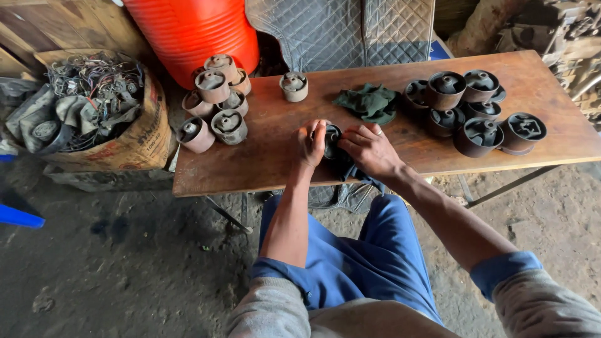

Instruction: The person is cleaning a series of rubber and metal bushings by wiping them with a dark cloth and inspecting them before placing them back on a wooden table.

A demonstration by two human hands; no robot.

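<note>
**Ana:** What is closest to us, down at six o'clock?

**Ben:** The person's grey sleeves and blue trousers (350,263). The two arms are reaching up from there to the wooden bench (250,169).

**Ana:** What are the hands doing?

**Ben:** Both are gripping one small round black part (332,139) near the middle of the bench. The left hand (311,144) is curling round its nine o'clock side. The right hand (370,150) is pressing on its three o'clock side, and a dark cloth (345,169) is lying under that hand and hanging off the near edge.

**Ana:** Is it wiping the part?

**Ben:** I think so. To do it well, the left hand should be holding tight so the part is not rolling, while the right one is rubbing all the way round.

**Ana:** What else is sitting there?

**Ben:** At nine to ten o'clock a heap of dusty brown round parts (214,103) is piling up. One brown part (293,86) is standing alone at eleven. A green rag (369,102) is lying at one o'clock. Shiny dark round parts (476,109) are stacking at two o'clock.

**Ana:** And off the bench?

**Ben:** An orange barrel (194,31) is standing at eleven o'clock, and a sack of wires (100,106) is sitting far out at nine.
</note>
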